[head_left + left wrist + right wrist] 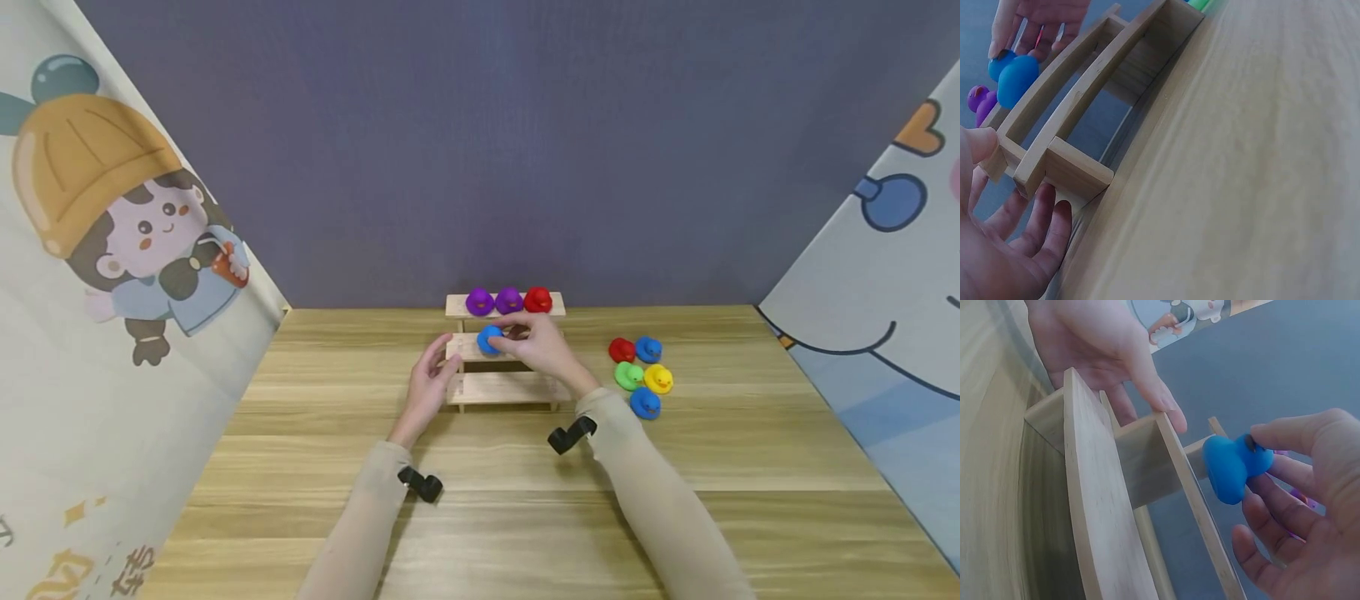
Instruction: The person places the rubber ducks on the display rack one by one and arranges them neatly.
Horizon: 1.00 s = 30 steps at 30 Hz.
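A small three-tier wooden shelf (506,387) stands on the table. My right hand (542,347) pinches a blue rubber duck (490,340) between thumb and fingers at the left part of the middle tier; whether its base touches the wood I cannot tell. In the right wrist view the blue duck (1230,467) is held by its head. My left hand (429,387) is at the shelf's left end, thumb at the middle tier's edge and fingers spread beside the side panel. On the top tier sit two purple ducks (480,302) and a red duck (537,300).
Right of the shelf, a loose group on the table holds a red duck (622,350), two blue ducks (648,349), a green duck (628,376) and a yellow duck (658,379). A dark grey panel (510,167) rises behind the table, with printed panels at both sides.
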Tool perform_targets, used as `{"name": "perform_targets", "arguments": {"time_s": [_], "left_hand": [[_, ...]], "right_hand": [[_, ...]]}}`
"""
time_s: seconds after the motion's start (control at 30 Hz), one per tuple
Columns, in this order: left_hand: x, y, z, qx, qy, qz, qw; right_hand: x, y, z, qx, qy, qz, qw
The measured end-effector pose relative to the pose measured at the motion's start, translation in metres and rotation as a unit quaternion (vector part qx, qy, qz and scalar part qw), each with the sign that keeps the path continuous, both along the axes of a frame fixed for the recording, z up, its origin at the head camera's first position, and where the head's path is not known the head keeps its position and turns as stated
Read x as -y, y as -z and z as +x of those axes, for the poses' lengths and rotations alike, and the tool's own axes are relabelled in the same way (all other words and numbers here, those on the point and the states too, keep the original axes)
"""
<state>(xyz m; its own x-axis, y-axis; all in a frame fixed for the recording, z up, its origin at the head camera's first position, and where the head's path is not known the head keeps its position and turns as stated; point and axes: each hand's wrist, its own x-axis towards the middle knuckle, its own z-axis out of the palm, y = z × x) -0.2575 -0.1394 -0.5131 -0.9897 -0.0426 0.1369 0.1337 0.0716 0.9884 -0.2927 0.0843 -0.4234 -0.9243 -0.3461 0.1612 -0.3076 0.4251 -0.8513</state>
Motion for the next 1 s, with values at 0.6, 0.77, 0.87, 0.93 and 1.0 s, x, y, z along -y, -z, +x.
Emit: {"name": "perform_targets", "arguments": {"time_s": [0.6, 0.77, 0.87, 0.93, 1.0], "left_hand": [[0.0, 0.002, -0.001, -0.008, -0.001, -0.006, 0.9999], [0.0, 0.002, -0.001, -0.007, 0.0, -0.003, 1.0], [0.0, 0.002, 0.0, -0.004, 0.001, -0.002, 1.0], [0.0, 0.002, 0.0, -0.001, 0.001, -0.002, 1.0], [0.0, 0.002, 0.001, 0.0, 0.0, -0.001, 1.0]], "right_hand": [[0.012, 0.004, -0.005, 0.001, 0.0, 0.024, 0.9997], [0.013, 0.005, -0.005, -0.002, -0.001, 0.028, 0.9996], [0.014, 0.006, -0.005, -0.004, -0.003, 0.029, 0.9996], [0.014, 0.006, -0.005, -0.006, -0.004, 0.03, 0.9995], [0.015, 0.007, -0.005, -0.006, -0.004, 0.028, 0.9996]]}}
